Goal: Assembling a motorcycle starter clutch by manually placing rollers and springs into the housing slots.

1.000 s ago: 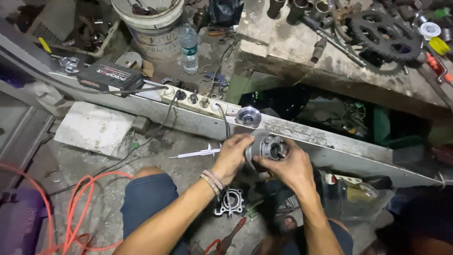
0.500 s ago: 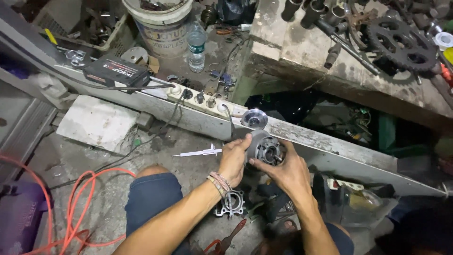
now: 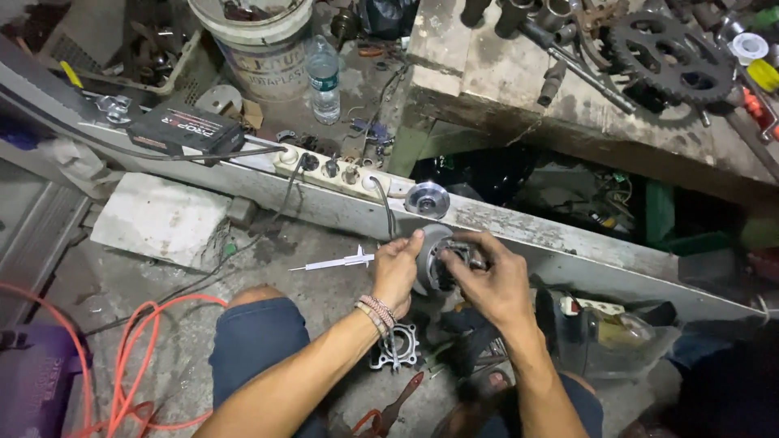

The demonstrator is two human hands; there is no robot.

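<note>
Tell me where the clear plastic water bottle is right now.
In the head view the water bottle stands upright at upper left of centre, on the floor just right of the white plastic bucket and beyond the white power strip.

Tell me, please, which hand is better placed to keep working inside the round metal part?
Probably the right hand: its fingers already reach into the open face of the round metal part, while the left hand grips its rim, steadying it.

Bare concrete floor (image 3: pixel 324 300) lies open left of the hands – the grey beam (image 3: pixel 568 243) (power strip (image 3: pixel 333 172) atop) blocks ahead.
</note>
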